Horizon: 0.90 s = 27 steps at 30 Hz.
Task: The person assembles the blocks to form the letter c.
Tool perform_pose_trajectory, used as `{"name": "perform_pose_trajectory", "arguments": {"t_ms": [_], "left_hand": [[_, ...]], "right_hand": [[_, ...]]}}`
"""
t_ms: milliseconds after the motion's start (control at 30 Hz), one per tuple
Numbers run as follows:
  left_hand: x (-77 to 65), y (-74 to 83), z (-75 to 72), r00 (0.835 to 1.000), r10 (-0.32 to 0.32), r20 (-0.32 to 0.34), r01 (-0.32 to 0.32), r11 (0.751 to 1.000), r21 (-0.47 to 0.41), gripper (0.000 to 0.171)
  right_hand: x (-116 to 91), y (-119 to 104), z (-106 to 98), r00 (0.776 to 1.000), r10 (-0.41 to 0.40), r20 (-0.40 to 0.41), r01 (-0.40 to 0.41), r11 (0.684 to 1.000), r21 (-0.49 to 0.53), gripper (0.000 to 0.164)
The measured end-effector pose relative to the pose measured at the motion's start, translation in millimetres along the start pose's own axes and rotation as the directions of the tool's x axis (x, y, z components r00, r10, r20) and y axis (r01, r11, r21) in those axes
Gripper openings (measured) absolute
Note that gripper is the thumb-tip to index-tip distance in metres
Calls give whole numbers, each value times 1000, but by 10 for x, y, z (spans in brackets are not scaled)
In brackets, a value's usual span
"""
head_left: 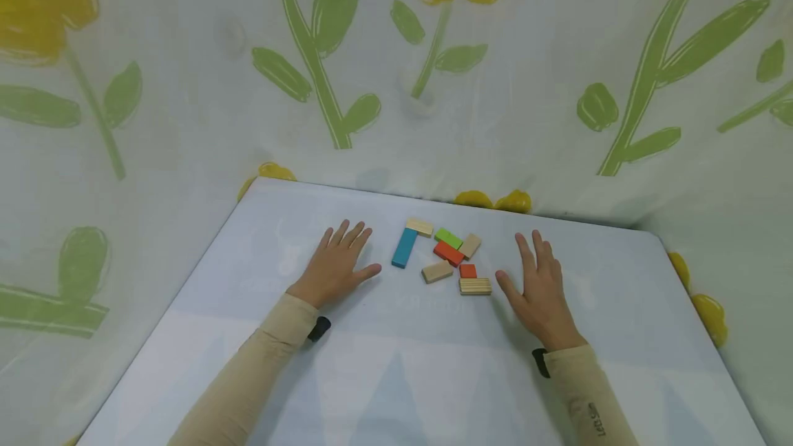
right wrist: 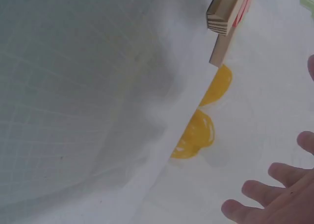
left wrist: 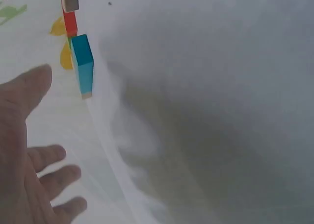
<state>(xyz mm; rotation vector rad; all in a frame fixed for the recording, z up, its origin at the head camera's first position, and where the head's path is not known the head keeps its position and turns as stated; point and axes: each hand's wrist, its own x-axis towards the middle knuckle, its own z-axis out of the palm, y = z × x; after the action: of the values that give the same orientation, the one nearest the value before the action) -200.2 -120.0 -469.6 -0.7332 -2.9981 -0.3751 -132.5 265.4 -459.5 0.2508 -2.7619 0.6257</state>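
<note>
Several wooden blocks lie loosely grouped on the white table between the two hands. A long blue block (head_left: 405, 248) touches a plain wood block (head_left: 419, 227) at its far end. Right of these are a green block (head_left: 449, 238), a red block (head_left: 449, 253) and a tilted plain block (head_left: 471, 246). Closer in lie another plain block (head_left: 437, 272), a small red block (head_left: 467, 271) and a striped-grain block (head_left: 475, 286). My left hand (head_left: 337, 263) is spread left of the blue block, holding nothing. Fingers extended, my right hand (head_left: 539, 288) hovers right of the striped-grain block, also holding nothing.
The white table (head_left: 396, 336) ends at a far edge against a pale wall (head_left: 204, 109) printed with green stems and yellow flowers. A black strap (head_left: 319, 329) sits at the left wrist, another black strap (head_left: 541, 363) at the right.
</note>
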Motion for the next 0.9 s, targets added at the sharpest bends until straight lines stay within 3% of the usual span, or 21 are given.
{"name": "perform_pose_trajectory", "arguments": {"t_ms": [167, 433, 667, 900], "left_hand": [[272, 63, -72, 988, 124, 87, -121, 992, -41, 82], [569, 122, -81, 951, 239, 195, -249, 968, 25, 82], [642, 162, -3, 927, 233, 293, -259, 965, 53, 80], [636, 180, -36, 928, 238, 286, -265, 962, 62, 79]], "right_hand": [[11, -7, -36, 999, -23, -28, 23, 1000, 12, 86], [40, -175, 16, 999, 4, 33, -6, 999, 53, 87], [95, -381, 132, 995, -8, 104, 1, 998, 62, 81], [225, -563, 272, 988, -71, 138, 62, 996, 70, 72]]}}
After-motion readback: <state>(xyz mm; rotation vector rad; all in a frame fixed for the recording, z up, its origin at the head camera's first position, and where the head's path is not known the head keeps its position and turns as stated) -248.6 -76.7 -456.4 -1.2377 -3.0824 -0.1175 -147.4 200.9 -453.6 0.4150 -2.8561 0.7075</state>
